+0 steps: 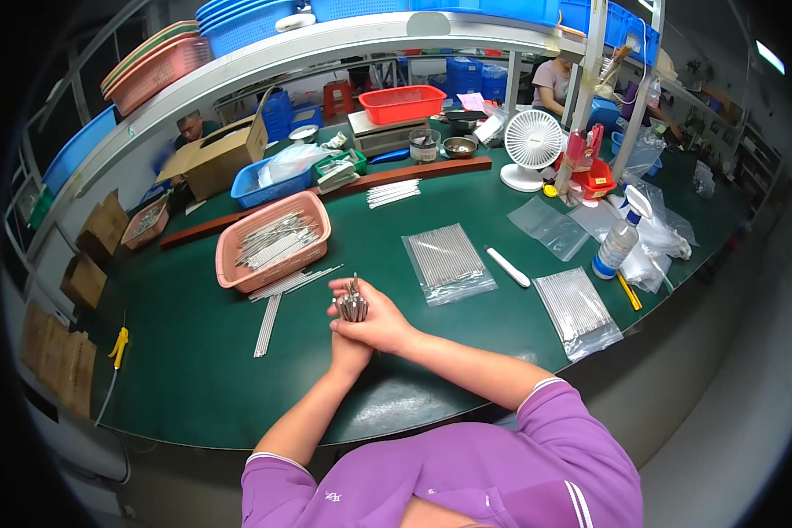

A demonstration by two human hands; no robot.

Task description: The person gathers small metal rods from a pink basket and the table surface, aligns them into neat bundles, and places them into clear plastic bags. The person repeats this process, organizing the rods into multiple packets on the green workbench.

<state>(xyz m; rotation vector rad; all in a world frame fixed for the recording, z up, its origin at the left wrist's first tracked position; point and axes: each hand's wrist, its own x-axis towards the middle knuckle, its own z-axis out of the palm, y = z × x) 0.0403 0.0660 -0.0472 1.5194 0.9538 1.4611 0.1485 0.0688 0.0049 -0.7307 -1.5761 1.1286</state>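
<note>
My right hand (pixel 380 319) is closed around a bundle of thin metal rods (pixel 353 304), whose ends point up towards me. Pressed against it from below is my left hand (pixel 349 350), also closed about the bundle; most of its fingers are hidden by the right hand. Just left of the hands, several loose metal rods (pixel 268 326) lie in a narrow row on the green table (pixel 185 361). Beyond them a pink plastic basket (pixel 229 280) holds many more rods. To the right, a clear bag of rods (pixel 450 257) lies flat.
Farther right are another bag of rods (pixel 577 308), a white pen-shaped tool (pixel 508 267), a spray bottle (pixel 616 246) and a yellow-handled tool (pixel 629 292). A white fan (pixel 533 145) stands behind. A wooden bar (pixel 431 172) crosses the table's back. A yellow air gun (pixel 120 347) hangs left.
</note>
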